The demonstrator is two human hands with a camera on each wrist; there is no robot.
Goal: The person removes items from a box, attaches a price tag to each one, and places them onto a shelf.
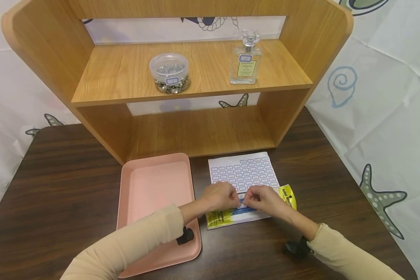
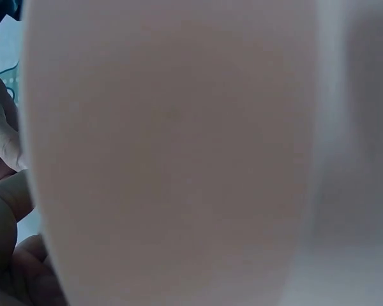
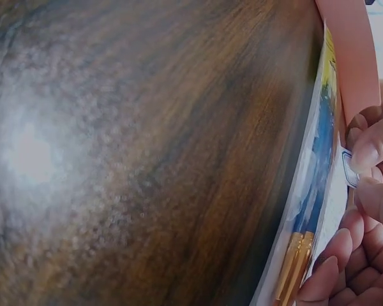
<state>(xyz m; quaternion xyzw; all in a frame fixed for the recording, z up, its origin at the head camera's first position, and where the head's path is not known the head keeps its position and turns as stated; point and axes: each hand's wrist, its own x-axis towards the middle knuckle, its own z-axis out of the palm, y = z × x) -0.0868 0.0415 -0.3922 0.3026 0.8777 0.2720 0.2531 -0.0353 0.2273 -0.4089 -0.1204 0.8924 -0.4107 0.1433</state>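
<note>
My left hand (image 1: pixel 221 195) and right hand (image 1: pixel 266 199) meet fingertip to fingertip over a packet of artist brushes (image 1: pixel 219 219). Between them is a small white label sticker (image 3: pixel 350 167) with a blue border, pinched by the thumb and finger of each hand. The packet is yellow, blue and clear, lying flat; metal brush ferrules (image 3: pixel 292 264) show through it in the right wrist view. A sheet of blue-bordered labels (image 1: pixel 245 171) lies just behind, its front edge partly hidden by my hands. The left wrist view is mostly filled by a blurred pink surface.
Left of the packet sits a pink tray (image 1: pixel 157 186), with my left forearm across it. A wooden shelf unit (image 1: pixel 203 132) stands behind. On its upper shelf are a round clear jar (image 1: pixel 169 74) of metal pieces and a glass perfume bottle (image 1: pixel 245 64), both labelled.
</note>
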